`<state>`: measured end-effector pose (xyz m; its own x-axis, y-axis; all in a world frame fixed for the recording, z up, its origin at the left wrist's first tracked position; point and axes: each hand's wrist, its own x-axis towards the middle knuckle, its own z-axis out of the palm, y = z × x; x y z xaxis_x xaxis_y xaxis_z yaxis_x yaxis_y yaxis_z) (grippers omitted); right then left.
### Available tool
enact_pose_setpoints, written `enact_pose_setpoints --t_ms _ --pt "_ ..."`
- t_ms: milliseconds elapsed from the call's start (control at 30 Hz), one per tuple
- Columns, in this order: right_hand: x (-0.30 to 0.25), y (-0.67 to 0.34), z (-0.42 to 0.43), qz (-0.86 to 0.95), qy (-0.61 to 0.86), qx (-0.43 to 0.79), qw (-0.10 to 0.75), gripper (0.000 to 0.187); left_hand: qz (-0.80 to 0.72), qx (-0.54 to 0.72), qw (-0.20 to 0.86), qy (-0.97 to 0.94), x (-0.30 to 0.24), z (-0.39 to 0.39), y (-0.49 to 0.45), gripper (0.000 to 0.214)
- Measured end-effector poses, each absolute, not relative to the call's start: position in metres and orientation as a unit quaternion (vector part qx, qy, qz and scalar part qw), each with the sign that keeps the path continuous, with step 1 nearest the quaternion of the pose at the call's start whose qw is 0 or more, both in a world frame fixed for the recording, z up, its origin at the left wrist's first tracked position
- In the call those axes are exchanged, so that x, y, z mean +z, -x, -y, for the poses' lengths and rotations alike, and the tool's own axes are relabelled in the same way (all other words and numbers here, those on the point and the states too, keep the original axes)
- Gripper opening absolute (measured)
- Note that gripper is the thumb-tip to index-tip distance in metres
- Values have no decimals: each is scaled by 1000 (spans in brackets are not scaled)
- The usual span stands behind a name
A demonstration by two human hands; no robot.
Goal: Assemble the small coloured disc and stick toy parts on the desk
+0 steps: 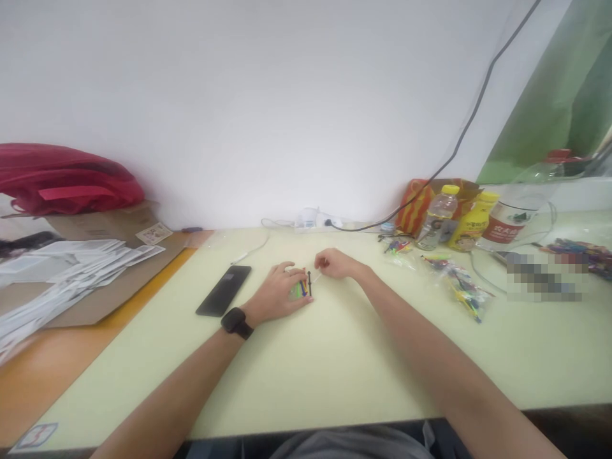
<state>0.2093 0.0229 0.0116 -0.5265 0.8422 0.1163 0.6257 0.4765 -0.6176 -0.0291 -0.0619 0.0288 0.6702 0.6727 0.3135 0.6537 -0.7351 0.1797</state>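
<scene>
My left hand (278,292), with a black watch (236,321) on its wrist, rests on the pale green table (335,363) with fingers curled round a small bundle of colourful pieces (301,289), green, blue and black. My right hand (332,262) lies just to the right and beyond it, fingers pinched together near the bundle's top; what it pinches is too small to make out. A black phone (224,290) lies face up left of my left hand.
Clear bags of colourful small parts (461,285) lie right of my hands. Behind them stand two bottles (437,220), a snack bag (421,201) and a clear jar (519,220). A power strip with a cable (313,220) sits by the wall. White packets (71,268) and a red bag (62,178) are on the left.
</scene>
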Motion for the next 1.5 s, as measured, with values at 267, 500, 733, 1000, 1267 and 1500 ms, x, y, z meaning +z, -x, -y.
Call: enact_pose_setpoints --t_ms 267,500,733,1000,1267,1500 --pt "21 -190 -8 839 362 346 213 22 -395 214 7 -893 37 59 38 47" --pt "14 -180 -6 826 369 352 241 18 -430 186 67 -881 23 43 55 56" --pt "4 -161 -2 797 416 330 289 17 -431 165 144 -875 7 33 62 61" --pt "0 -159 -5 757 479 306 324 17 -470 254 205 -820 10 28 66 58" --pt "1 -151 0 737 481 357 313 15 -496 300 193 -791 7 13 74 43" --pt "-4 -142 3 745 456 357 332 17 -495 299 154 -801 3 11 74 38"
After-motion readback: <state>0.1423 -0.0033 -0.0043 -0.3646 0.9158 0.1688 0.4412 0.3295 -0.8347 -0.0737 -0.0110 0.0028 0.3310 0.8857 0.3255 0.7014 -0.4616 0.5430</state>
